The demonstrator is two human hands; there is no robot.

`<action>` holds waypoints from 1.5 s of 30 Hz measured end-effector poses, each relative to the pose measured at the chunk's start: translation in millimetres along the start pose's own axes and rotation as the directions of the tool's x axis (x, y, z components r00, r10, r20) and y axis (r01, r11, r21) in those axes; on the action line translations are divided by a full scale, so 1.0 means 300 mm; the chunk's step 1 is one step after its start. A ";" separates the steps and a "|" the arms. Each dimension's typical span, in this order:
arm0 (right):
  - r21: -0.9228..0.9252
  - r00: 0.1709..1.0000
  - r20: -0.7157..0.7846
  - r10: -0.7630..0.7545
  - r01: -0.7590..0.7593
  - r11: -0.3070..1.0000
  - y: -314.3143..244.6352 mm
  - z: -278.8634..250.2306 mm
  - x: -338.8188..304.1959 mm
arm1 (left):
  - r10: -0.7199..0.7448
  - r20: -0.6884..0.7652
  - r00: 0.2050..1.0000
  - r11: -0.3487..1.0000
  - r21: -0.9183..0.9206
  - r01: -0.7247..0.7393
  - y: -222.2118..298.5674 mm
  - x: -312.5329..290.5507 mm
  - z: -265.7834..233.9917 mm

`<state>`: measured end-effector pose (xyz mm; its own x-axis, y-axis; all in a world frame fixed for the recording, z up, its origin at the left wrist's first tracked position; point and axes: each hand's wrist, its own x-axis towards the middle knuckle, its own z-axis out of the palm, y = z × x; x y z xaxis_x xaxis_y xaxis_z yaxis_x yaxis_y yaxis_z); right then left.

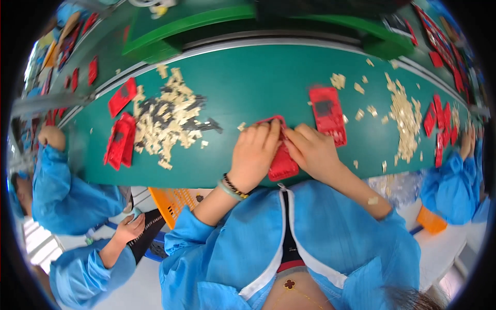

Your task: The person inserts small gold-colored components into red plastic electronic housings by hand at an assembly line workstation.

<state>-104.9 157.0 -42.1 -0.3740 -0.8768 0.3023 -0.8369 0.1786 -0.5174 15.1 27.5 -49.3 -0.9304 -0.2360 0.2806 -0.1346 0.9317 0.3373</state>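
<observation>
In front of my body a red plastic shell (283,164) lies on the green tabletop (248,77). My left hand (254,155) is on its left side, fingers bent over the upper end. From the right, my right hand (314,151) presses its closed fingers and thumb against the shell's upper right edge. Any small piece under the fingertips is hidden. Just beyond my right hand lies another red shell (328,114) with a dark patch in it. To the left spreads a pile of cream-coloured small pieces (173,111) mixed with dark grey strips (160,114).
Red shells (121,142) are stacked at the table's left. More cream pieces (404,120) and red shells (439,121) lie at the right. A green raised frame (206,23) runs along the far side. Co-workers in blue sit left (72,194) and right (449,188). An orange basket (173,204) stands below the table edge.
</observation>
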 end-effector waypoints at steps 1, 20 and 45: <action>0.069 0.994 0.091 -0.053 0.047 0.997 -0.006 -0.033 -0.019 | 0.000 0.018 1.000 1.000 -0.006 0.000 -0.001 0.011 0.010; 0.212 0.896 0.295 -0.332 0.277 0.937 0.042 -0.048 -0.088 | 0.117 -0.063 0.991 0.991 0.076 -0.112 -0.023 0.064 0.014; 0.158 0.964 0.084 -0.254 0.238 0.958 -0.084 -0.094 0.160 | 0.001 -0.469 0.883 0.914 0.358 0.189 -1.026 0.100 -0.762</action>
<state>-113.0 123.0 8.0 -0.1143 -0.9279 0.3549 -0.8280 -0.1084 -0.5501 106.6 -329.4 60.8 -0.6616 -0.3366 0.6700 -0.4210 0.9062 0.0395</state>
